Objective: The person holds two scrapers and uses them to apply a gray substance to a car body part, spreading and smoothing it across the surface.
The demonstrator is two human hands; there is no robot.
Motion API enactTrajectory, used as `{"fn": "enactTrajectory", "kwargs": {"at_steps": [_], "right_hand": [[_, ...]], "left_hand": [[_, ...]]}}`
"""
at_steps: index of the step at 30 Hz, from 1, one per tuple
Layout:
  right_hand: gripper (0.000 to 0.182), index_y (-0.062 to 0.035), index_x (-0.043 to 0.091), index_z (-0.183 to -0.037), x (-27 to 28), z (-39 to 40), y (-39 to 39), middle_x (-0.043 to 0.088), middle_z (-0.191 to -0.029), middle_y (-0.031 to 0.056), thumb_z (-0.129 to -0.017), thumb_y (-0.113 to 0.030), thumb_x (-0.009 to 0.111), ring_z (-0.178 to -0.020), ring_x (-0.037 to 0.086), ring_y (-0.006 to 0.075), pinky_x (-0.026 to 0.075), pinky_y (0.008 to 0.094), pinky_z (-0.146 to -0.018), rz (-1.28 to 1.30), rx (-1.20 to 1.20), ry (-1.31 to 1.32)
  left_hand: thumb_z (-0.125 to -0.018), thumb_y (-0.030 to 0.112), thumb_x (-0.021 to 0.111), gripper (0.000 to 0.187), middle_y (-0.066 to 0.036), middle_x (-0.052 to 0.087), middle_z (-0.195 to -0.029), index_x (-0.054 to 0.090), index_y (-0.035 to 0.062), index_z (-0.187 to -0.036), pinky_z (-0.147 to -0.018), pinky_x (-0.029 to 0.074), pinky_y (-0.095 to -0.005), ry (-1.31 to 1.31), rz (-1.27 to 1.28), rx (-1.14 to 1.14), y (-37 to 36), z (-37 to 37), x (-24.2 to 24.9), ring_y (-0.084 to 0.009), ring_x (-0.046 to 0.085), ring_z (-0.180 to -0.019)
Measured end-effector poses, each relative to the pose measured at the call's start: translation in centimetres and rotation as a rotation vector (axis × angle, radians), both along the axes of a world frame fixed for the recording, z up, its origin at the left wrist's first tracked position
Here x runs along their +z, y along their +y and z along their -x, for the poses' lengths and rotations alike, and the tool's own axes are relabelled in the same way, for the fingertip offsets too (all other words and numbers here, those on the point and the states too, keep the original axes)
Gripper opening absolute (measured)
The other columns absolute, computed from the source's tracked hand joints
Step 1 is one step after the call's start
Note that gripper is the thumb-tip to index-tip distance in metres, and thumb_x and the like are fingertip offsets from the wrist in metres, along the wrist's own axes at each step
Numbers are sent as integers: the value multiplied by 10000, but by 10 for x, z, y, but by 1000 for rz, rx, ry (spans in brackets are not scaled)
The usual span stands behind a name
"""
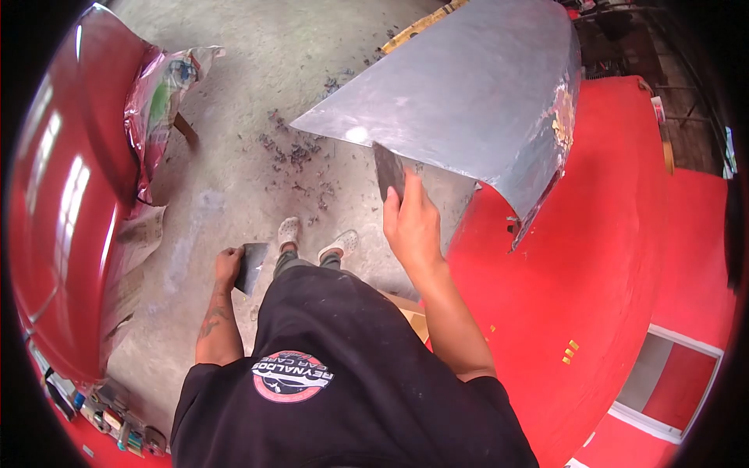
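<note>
My right hand (413, 226) grips a dark, flat rectangular blade (388, 171), thumb on one side and fingers on the other. The blade's upper end overlaps the lower edge of a large grey car body panel (445, 86). That panel has a pointed left corner and chipped, yellowish patches along its right edge. Low on the left, my left hand (228, 269) is closed on the edge of a dark, square flat plate (251, 267). It hangs beside my leg, away from the panel.
A glossy red car panel (66, 203) stands at left, with crumpled masking plastic (160, 101) on its edge. Dark flakes (296, 152) litter the concrete floor (234, 70). A red wall (562, 296) rises at right. Assorted small items (117, 421) lie at lower left.
</note>
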State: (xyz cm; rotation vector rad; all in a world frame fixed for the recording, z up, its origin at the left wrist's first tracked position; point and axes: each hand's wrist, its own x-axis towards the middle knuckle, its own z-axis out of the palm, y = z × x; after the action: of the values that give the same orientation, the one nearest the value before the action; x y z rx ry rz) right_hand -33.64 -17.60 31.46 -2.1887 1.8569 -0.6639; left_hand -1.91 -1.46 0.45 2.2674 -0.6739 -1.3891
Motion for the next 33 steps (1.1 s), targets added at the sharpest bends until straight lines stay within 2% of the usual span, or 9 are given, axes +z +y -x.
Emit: {"fn": "enactTrajectory", "kwargs": {"at_steps": [8, 10, 14, 18, 20, 22, 25, 30, 33], "right_hand": [[389, 46, 476, -1176, 22, 41, 31, 648, -948, 237, -849, -54, 660, -786, 671, 375, 548, 402, -671, 169, 1, -63], [408, 65, 433, -1243, 48, 30, 32, 616, -1118, 234, -902, -87, 598, -994, 640, 308, 509, 405, -819, 212, -219, -142], [451, 69, 373, -1282, 64, 11, 14, 564, -1164, 276, -901, -78, 565, -1051, 604, 351, 469, 441, -900, 178, -317, -157], [430, 77, 340, -1277, 50, -30, -7, 575, -1057, 313, -902, -43, 513, -977, 603, 461, 475, 499, -864, -158, -214, -15], [352, 45, 372, -1222, -6, -40, -19, 593, -991, 314, -907, -35, 507, -883, 616, 485, 501, 516, -758, -342, -117, -54], [290, 10, 392, -1166, -43, -50, -11, 607, -910, 287, -912, -46, 520, -771, 622, 475, 504, 509, -651, -205, 170, 24], [251, -1, 445, -1093, -47, -47, 12, 591, -967, 247, -886, -67, 571, -827, 610, 457, 511, 505, -696, -299, 276, -82], [147, -4, 532, -919, -36, 5, 24, 632, -913, 175, -858, -64, 651, -701, 629, 316, 500, 376, -612, -238, 179, -197], [145, -13, 531, -933, -19, 45, 15, 641, -925, 157, -840, -2, 641, -755, 632, 277, 507, 360, -658, -25, 294, -62]], "left_hand": [[-858, 301, 647, 359, -107, 669, -725, 687, -56, -851, -667, 485, -332, 7, 47, 41, 10, -17, -14, -169, 610, -678], [-855, 304, 649, 363, -115, 673, -731, 688, -57, -854, -673, 487, -335, 20, 17, 55, 15, -19, -14, -172, 613, -683], [-849, 318, 653, 376, -128, 675, -736, 690, -56, -864, -685, 491, -344, -15, -2, 0, 16, -12, 2, -182, 619, -688], [-848, 327, 654, 382, -122, 666, -725, 684, -53, -851, -684, 490, -342, 41, -7, 5, 12, -6, -12, -186, 615, -682], [-851, 332, 652, 386, -118, 660, -720, 676, -53, -839, -678, 488, -340, 50, 4, -5, 4, 0, -2, -184, 610, -677], [-852, 332, 651, 387, -117, 660, -723, 673, -54, -836, -676, 486, -340, 44, 19, 17, 3, -3, -4, -181, 607, -676], [-857, 330, 649, 387, -115, 661, -727, 671, -56, -836, -673, 484, -339, 42, 53, 53, 2, -11, 5, -176, 602, -676], [-866, 311, 646, 373, -114, 660, -714, 682, -59, -836, -678, 484, -341, -3, 8, 96, 36, -28, -21, -170, 597, -673], [-862, 317, 649, 380, -119, 663, -711, 685, -60, -836, -677, 484, -344, -7, -17, 109, 49, -30, -17, -172, 598, -669]]}}
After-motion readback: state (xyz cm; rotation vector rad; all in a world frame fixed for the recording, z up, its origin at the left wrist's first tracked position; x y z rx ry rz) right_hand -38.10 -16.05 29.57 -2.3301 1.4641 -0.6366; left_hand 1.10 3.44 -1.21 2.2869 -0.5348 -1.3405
